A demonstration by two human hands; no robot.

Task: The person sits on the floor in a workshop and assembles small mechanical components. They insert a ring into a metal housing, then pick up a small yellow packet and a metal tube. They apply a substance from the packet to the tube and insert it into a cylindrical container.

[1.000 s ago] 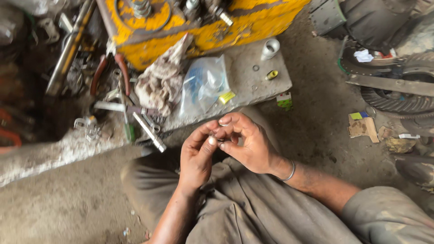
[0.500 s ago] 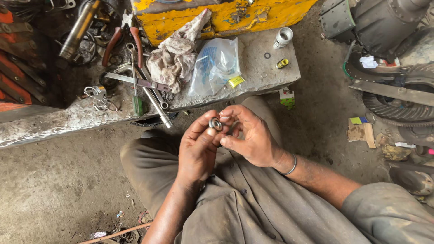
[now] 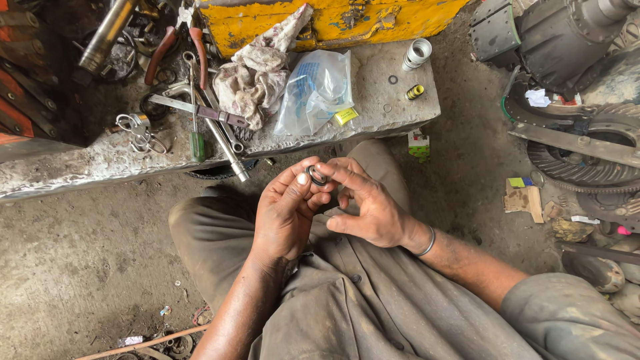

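Work surface: a rough, stained concrete slab (image 3: 393, 110) set low on a dirt workshop floor (image 3: 87, 267), in front of a chipped yellow metal box (image 3: 333, 23). On the slab lie a soiled rag (image 3: 257, 70), a clear plastic bag (image 3: 317, 90), a small white cylinder (image 3: 417, 53), a small yellow-and-black part (image 3: 415, 92), a green-handled screwdriver (image 3: 197, 127), a socket wrench (image 3: 223, 140) and red-handled pliers (image 3: 177, 47). To the right, on the floor, sit a large gear (image 3: 573, 167) and heavy grey machine housings (image 3: 560, 40); scraps of card lie beside them.

Hands: the left hand (image 3: 287, 213) and the right hand (image 3: 370, 203) meet above the person's lap. Both pinch a small dark ring seal (image 3: 315, 175) between thumb and fingertips; the ring stands just in front of the slab's near edge, over the knees. The right wrist carries a metal bangle (image 3: 427, 241).

Change since the earlier frames: the view has shifted so the slab and tools sit further right and lower in frame, bringing the pliers and the gear more fully into sight. The hands remain together on the ring, which is now turned more openly toward the camera.
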